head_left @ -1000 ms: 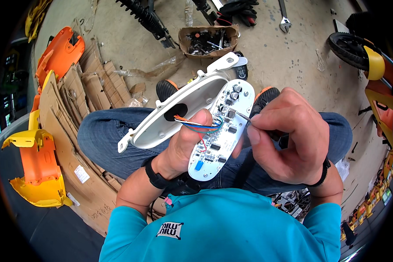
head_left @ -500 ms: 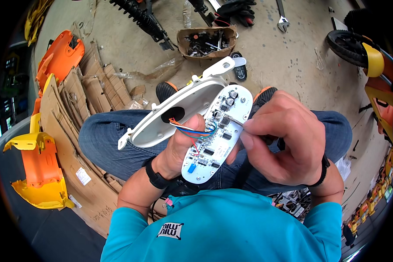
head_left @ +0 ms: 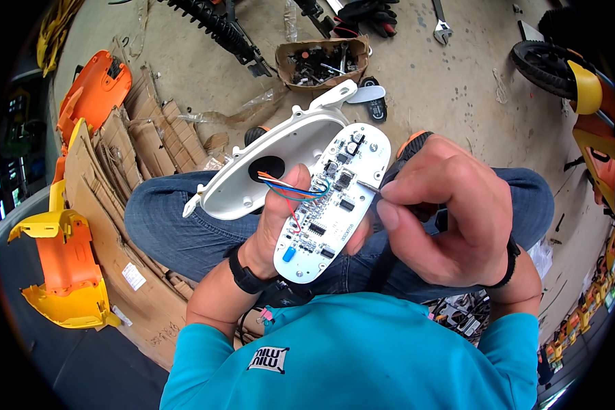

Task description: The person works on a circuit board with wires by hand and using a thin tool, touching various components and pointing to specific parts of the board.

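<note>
My left hand (head_left: 280, 225) is closed round a white oblong circuit board (head_left: 335, 219), thumb on its left edge, fingertips showing at the right. Black chips, capacitors and a blue component sit on its face. Several coloured wires (head_left: 287, 190) run from the board over my left thumb to a black round opening in a white oval housing (head_left: 239, 186), which leans behind the board. Between thumb and forefinger, my right hand (head_left: 451, 212) pinches a slim grey metal tool (head_left: 368, 186); its tip lies over the board's right edge. Whether it touches, I cannot tell, and its kind is unclear.
Beyond my crossed legs stand a cardboard box of small parts (head_left: 321, 61) and a black oblong device (head_left: 374, 102). An adjustable wrench (head_left: 442, 31) lies farther off. Flattened cardboard (head_left: 116, 225) and orange-yellow panels (head_left: 65, 266) are at left, a wheel (head_left: 543, 68) at right.
The board and housing have shifted slightly left and up, and the board has turned a little. The metal tool's tip is now nearer the board's right edge.
</note>
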`<move>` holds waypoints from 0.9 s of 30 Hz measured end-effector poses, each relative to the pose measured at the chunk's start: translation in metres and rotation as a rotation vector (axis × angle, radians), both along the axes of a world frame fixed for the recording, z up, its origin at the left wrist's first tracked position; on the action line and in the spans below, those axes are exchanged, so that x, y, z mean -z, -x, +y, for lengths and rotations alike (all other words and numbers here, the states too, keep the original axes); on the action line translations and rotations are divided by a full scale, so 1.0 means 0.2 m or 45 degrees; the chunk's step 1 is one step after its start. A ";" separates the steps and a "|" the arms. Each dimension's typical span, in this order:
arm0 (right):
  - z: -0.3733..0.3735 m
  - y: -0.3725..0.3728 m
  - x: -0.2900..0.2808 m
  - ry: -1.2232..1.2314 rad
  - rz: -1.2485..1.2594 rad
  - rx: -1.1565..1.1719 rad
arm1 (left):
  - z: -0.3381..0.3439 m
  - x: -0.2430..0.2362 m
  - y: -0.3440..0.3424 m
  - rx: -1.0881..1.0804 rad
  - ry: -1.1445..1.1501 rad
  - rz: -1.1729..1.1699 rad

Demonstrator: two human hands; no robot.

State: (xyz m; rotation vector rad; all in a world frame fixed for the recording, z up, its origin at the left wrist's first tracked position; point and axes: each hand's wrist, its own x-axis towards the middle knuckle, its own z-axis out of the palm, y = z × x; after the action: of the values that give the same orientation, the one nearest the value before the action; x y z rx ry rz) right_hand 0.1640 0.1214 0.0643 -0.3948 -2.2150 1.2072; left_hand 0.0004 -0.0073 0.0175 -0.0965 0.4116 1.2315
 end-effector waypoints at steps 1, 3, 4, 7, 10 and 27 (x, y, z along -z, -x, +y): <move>0.00 0.00 0.00 0.001 0.000 -0.005 | 0.00 0.00 0.00 -0.001 -0.005 -0.013; 0.00 0.00 0.00 -0.002 0.006 -0.008 | 0.00 0.00 0.00 -0.006 -0.026 -0.017; 0.00 0.00 0.00 -0.003 0.007 -0.009 | 0.00 0.00 0.00 0.000 -0.033 -0.013; 0.00 0.00 0.00 0.001 0.001 -0.012 | 0.01 0.00 0.00 0.009 -0.048 -0.016; 0.00 0.00 0.00 0.008 0.002 -0.012 | 0.01 0.00 0.00 0.015 -0.062 -0.008; -0.01 0.00 0.00 0.092 -0.022 0.066 | 0.02 0.02 -0.02 0.014 -0.229 -0.106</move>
State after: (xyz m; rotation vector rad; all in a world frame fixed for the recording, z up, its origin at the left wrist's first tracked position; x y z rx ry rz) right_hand 0.1648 0.1190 0.0650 -0.4907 -2.1662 1.2633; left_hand 0.0044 -0.0032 0.0126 0.0090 0.2276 1.2440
